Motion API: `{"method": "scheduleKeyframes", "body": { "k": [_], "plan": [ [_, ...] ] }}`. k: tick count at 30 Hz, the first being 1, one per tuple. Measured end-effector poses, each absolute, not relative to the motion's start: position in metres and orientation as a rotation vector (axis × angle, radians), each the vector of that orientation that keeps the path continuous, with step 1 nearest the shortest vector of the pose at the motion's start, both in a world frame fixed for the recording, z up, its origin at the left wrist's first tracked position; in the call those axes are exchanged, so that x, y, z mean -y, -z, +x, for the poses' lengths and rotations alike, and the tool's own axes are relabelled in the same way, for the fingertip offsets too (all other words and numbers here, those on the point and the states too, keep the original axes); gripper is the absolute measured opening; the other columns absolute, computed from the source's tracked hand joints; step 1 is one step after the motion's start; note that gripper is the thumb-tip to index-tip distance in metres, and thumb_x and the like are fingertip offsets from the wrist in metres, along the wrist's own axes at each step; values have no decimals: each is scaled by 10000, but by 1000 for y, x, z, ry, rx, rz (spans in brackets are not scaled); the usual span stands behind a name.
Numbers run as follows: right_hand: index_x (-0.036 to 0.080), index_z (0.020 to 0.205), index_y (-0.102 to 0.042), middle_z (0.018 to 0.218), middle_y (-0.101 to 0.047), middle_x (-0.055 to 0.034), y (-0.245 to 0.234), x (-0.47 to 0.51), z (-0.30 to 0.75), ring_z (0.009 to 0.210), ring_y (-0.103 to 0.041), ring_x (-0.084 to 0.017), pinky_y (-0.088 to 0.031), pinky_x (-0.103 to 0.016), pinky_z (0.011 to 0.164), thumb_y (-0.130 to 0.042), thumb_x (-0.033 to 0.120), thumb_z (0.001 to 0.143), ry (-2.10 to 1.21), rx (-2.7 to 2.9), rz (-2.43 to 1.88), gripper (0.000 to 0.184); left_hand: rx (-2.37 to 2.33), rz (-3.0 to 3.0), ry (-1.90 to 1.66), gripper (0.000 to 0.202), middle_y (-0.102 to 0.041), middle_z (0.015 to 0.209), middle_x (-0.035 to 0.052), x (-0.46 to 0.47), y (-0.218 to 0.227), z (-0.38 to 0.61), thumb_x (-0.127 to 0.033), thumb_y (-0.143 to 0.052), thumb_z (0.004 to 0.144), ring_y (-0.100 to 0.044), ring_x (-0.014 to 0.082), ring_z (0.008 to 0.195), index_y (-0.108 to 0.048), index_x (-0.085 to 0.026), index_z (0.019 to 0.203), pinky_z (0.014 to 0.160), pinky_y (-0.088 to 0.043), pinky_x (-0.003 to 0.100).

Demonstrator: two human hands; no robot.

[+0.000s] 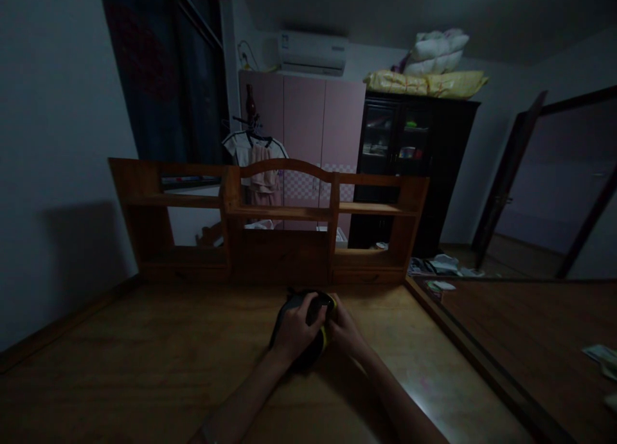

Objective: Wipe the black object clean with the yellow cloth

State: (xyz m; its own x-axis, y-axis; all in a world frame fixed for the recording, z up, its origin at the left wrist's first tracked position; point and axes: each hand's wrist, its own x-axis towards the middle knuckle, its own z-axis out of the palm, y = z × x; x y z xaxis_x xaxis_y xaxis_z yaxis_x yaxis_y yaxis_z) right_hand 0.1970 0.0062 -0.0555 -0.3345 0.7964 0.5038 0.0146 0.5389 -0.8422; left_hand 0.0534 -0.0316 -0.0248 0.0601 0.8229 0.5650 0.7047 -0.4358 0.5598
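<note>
I am holding a black and yellow object [315,310] with both hands on the wooden desk [144,360], near the desk's back edge and just in front of the wooden shelf unit [270,238] that is standing along it. My left hand [295,333] is lying over the top of the object with its fingers curled down around the dark body. My right hand [345,331] is gripping the object's right side, where a thin yellow edge is showing between my two hands. The room is dim, so I cannot tell what the object is, and no writing on it is showing. Behind the shelf unit, clothes [260,171] are hanging on a hanger in front of a pink wardrobe [313,123]. An air conditioner [312,52] is sitting high on the wall above the wardrobe. It is carrying a small label at its left end, too small and dark to read. To the right, a dark cabinet [414,174] with glass doors is bearing yellow and white bedding bundles [434,71] on its top. Some papers [443,264] are lying low down beside the cabinet's foot, and their print is too blurred to make out. A dark door [511,174] is standing open further right.
</note>
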Motion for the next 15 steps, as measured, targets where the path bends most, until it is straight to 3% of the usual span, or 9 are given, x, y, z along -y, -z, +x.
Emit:
{"method": "scheduleKeyframes", "body": {
  "k": [8,15],
  "plan": [
    [186,1161,-501,1121,-622,-67,52,-3,200,1058,-578,-202,-454,-317,934,-447,144,732,-771,1738,-713,434,-1673,2307,-1215,449,-719,957,66,31,30,56,-494,-458,882,-690,238,870,-479,-234,1247,815,-501,315],
    [177,1143,-556,1047,-657,-76,56,-2,199,947,-610,-221,-492,-330,839,-487,161,759,-682,1717,-825,391,-1630,2286,-1236,446,-716,980,57,32,29,55,-498,-466,879,-683,229,917,-480,-253,1251,845,-497,308]
  ]
}}
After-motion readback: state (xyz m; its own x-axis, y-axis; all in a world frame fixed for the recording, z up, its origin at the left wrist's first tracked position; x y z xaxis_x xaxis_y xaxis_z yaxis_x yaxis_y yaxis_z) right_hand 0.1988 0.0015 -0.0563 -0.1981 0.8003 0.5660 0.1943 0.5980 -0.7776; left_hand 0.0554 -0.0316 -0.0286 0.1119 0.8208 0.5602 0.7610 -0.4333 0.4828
